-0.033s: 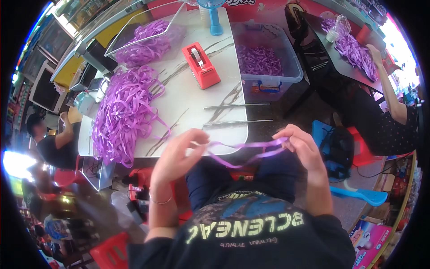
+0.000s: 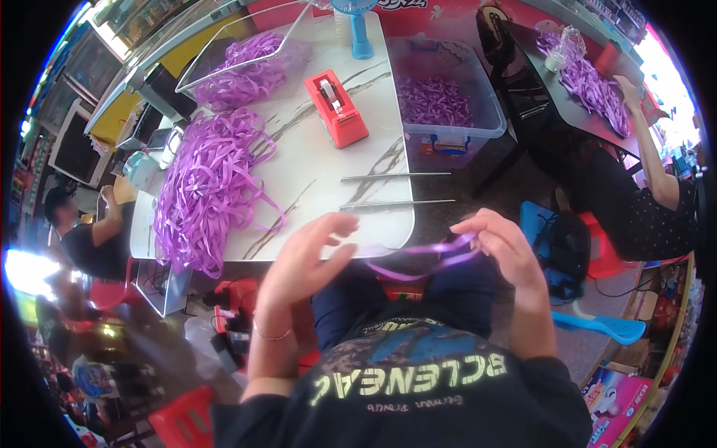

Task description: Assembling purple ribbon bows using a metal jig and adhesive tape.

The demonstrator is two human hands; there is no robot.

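Observation:
A narrow purple ribbon [image 2: 403, 275] hangs in a loose loop over my lap, in front of the table's near edge. My right hand [image 2: 499, 243] pinches its right end between thumb and fingers. Near the ribbon's other end, my left hand [image 2: 317, 250] has its thumb and fingers apart, with nothing visible between them; that end is blurred. A large heap of purple ribbons [image 2: 209, 190] covers the table's left side. Two thin metal rods [image 2: 396, 177] jut past the table's right edge, beyond my hands.
A red tape dispenser [image 2: 336, 112] stands on the marbled white table [image 2: 299, 160]. Behind the heap is a wire-framed basket [image 2: 239, 78] of ribbons. A clear plastic bin [image 2: 489, 119] holds purple pieces at right. Another person [image 2: 653, 187] works at a table there.
My left hand's fingers have spread and come away from the ribbon's left end, which has shifted right. My right hand keeps its pinch, moving only slightly.

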